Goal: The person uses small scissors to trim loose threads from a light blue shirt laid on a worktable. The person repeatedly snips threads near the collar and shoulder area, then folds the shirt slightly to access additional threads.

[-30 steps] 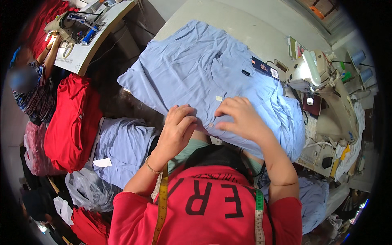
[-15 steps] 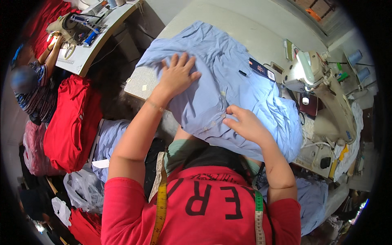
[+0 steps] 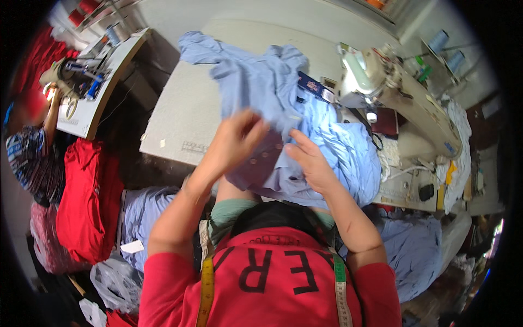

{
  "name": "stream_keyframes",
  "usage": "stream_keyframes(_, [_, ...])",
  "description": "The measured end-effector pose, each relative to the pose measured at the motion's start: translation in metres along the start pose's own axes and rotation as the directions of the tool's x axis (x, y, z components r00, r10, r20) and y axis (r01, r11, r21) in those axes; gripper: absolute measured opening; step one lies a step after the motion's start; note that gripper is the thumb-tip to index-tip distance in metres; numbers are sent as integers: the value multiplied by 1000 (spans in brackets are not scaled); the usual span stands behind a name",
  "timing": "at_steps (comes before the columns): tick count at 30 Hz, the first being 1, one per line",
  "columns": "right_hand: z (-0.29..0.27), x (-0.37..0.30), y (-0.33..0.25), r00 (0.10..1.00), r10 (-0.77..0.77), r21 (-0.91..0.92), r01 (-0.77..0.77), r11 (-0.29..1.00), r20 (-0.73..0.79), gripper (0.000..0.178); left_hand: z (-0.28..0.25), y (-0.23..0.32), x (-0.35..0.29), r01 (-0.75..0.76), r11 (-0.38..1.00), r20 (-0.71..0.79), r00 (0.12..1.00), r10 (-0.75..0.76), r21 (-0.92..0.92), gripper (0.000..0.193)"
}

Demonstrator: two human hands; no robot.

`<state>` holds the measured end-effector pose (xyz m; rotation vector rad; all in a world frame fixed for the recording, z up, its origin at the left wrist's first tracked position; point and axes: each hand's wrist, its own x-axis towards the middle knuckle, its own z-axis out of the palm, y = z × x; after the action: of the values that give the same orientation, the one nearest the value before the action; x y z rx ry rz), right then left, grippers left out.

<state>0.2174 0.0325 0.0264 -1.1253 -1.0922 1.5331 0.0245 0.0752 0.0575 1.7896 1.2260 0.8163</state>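
Note:
A light blue buttoned shirt (image 3: 245, 76) lies rumpled over the sewing table (image 3: 180, 114), its near part hanging over the edge above my lap. My left hand (image 3: 231, 141) is over the shirt's near part, fingers curled and smeared by motion; whether they grip cloth is unclear. Close to its right, my right hand (image 3: 313, 163) rests at the shirt, thumb and forefinger apart near the buttoned edge. Small pale buttons (image 3: 252, 161) show between the hands. A dark blue tag (image 3: 313, 86) lies on the cloth beyond my right hand.
At the right stands a sewing machine (image 3: 403, 92), with thread spools (image 3: 438, 41) behind it. A person (image 3: 32, 152) works at another machine (image 3: 68, 76) on the left. Red garments (image 3: 87, 201) and blue cloth (image 3: 144, 212) are piled beside me; a measuring tape (image 3: 206, 289) hangs round my neck.
My left hand has come off the spread cloth and drawn back toward my right hand, its fingers curling. The shirt's far part is now narrower and bunched, uncovering tabletop at the left.

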Motion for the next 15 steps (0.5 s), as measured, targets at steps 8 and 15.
stream_keyframes(8, [61, -8, -18, 925, -4, -724, 300, 622, 380, 63, 32, -45, -55, 157, 345, 131, 987, -96, -926, 24])
stream_keyframes(15, [-8, -26, -30, 841, -423, -820, 484, 307, 338, 56, -35, -68, -25, -11, 292, -73, 977, -202, -956, 27])
